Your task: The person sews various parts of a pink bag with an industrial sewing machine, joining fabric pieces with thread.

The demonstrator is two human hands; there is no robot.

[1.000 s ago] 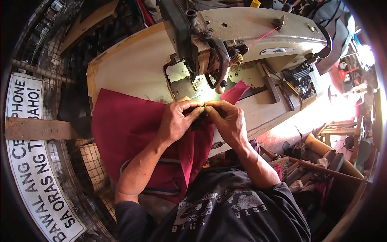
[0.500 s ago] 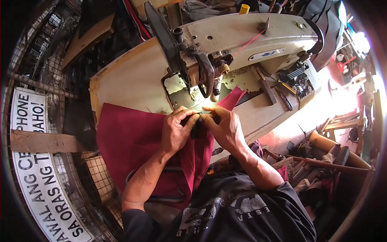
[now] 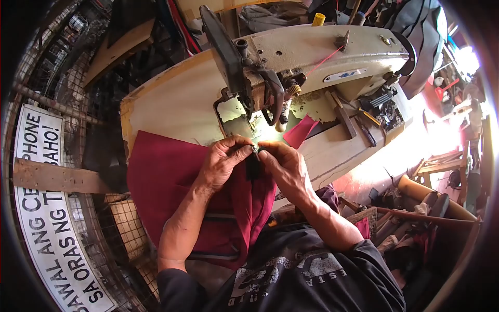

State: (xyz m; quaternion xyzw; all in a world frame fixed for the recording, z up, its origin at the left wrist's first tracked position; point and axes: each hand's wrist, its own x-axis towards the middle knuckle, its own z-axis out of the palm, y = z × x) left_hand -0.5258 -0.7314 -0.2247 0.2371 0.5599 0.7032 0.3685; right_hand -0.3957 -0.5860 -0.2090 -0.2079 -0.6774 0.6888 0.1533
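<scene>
Out to the left of the sewing machine (image 3: pixel 322 54), there's pale tabletop (image 3: pixel 171 104) giving some elbow room, and maroon fabric (image 3: pixel 166 171) spreads across the machine's near side. Left hand (image 3: pixel 221 164) and right hand (image 3: pixel 286 169) meet right in front of the machine's needle end, equally close, both pinching. A black strip (image 3: pixel 253 169) hangs from that pinch, lengthwise away from the machine. The shiny bit (image 3: pixel 255 148) between the fingertips might be metal, too tiny to tell.
</scene>
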